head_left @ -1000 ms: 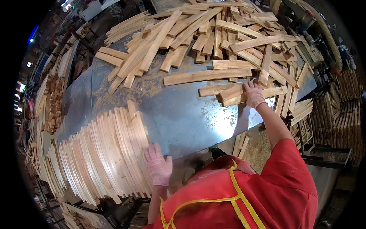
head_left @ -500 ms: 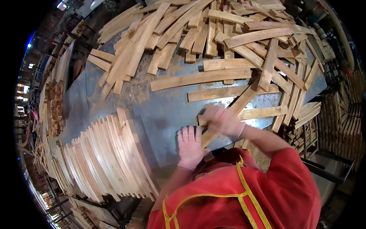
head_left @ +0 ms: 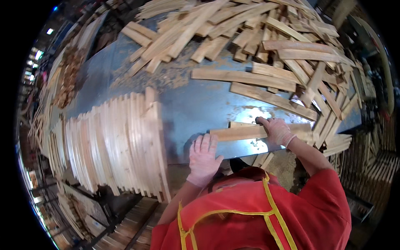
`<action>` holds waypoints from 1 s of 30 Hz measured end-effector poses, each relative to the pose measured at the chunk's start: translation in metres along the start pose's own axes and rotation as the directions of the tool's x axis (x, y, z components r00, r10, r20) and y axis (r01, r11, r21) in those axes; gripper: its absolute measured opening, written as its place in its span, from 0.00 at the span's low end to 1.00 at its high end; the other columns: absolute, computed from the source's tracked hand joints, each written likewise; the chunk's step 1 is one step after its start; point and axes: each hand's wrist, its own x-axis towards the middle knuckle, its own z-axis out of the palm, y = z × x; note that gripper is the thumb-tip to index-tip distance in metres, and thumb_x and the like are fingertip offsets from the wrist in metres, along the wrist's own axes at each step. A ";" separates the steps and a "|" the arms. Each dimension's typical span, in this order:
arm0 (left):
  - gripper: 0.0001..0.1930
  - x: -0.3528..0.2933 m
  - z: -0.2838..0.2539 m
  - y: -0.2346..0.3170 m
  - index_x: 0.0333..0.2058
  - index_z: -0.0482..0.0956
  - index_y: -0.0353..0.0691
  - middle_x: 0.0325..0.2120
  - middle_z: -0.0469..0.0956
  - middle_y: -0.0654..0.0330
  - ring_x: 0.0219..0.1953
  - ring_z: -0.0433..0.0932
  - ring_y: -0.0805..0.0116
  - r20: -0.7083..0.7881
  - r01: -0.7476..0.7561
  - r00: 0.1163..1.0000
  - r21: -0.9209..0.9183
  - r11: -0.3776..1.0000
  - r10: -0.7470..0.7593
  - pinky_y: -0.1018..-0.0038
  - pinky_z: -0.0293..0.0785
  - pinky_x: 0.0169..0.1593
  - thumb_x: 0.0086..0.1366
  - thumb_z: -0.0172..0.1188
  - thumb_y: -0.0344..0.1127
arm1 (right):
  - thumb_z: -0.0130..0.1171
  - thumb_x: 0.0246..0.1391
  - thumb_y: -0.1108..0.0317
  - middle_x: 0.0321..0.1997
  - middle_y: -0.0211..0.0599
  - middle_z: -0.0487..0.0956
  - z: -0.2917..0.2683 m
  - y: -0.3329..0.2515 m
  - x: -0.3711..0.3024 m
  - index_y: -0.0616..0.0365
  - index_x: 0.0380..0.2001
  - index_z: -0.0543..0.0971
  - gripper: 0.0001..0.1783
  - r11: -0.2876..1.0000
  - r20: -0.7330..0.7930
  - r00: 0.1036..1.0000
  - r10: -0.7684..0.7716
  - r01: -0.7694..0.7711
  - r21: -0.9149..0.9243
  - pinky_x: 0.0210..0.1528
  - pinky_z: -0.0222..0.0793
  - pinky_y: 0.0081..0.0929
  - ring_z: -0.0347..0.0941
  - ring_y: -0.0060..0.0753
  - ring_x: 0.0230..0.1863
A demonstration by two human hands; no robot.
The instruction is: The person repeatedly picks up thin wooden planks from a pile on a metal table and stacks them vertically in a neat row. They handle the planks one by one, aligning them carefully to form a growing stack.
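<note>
My right hand (head_left: 278,131), in a pale glove, is closed over a curved wooden slat (head_left: 238,133) near the front edge of the metal table. Behind this slat lies another slat (head_left: 239,124), mostly covered by it. By the slat's left end rests my left hand (head_left: 203,159), gloved too, its fingers stretched out flat and holding nothing. To the left of that hand stands a tight row of pale wooden slats (head_left: 121,141), lined up side by side on the table.
A jumbled heap of wooden slats (head_left: 250,35) covers the far and right parts of the blue-grey table (head_left: 179,106). Single slats (head_left: 273,100) lie in front of the heap. Sawdust (head_left: 160,79) is scattered on the tabletop. More stacked wood (head_left: 68,83) stands beyond the left side.
My right hand has moved right and brought the slat from slanting to nearly level along the front edge. The left hand stays flat. The view has shifted somewhat.
</note>
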 end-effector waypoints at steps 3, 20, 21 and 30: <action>0.45 -0.050 -0.008 -0.026 0.70 0.69 0.41 0.68 0.69 0.48 0.70 0.66 0.47 -0.057 0.169 0.983 -0.106 0.980 -0.175 0.50 0.60 0.72 0.57 0.73 0.54 | 0.74 0.50 0.43 0.56 0.56 0.83 -0.011 -0.057 0.022 0.47 0.75 0.64 0.53 0.904 -0.173 0.985 -0.020 0.091 0.417 0.59 0.75 0.48 0.81 0.57 0.57; 0.54 -0.123 -0.015 -0.090 0.75 0.61 0.41 0.75 0.60 0.48 0.76 0.59 0.46 -0.095 0.336 0.941 0.134 0.932 -0.326 0.48 0.49 0.79 0.54 0.74 0.57 | 0.59 0.63 0.42 0.48 0.61 0.85 0.032 -0.333 0.130 0.65 0.53 0.79 0.34 0.755 -0.115 0.968 -0.221 0.245 0.608 0.60 0.75 0.48 0.80 0.63 0.53; 0.54 -0.135 -0.003 -0.104 0.75 0.62 0.41 0.75 0.61 0.48 0.76 0.60 0.46 -0.064 0.373 0.928 0.191 0.908 -0.368 0.48 0.50 0.78 0.53 0.74 0.55 | 0.59 0.62 0.42 0.49 0.61 0.84 0.026 -0.320 0.127 0.64 0.52 0.79 0.33 0.713 -0.161 0.946 -0.280 0.317 0.626 0.60 0.74 0.48 0.80 0.63 0.53; 0.47 -0.098 -0.019 -0.066 0.72 0.68 0.40 0.72 0.66 0.47 0.74 0.63 0.44 -0.064 0.229 0.972 0.036 0.973 -0.227 0.48 0.54 0.77 0.54 0.74 0.47 | 0.71 0.53 0.51 0.46 0.46 0.87 0.019 0.060 0.067 0.50 0.48 0.86 0.22 0.846 -0.516 0.703 0.490 -0.526 0.087 0.52 0.80 0.46 0.84 0.51 0.50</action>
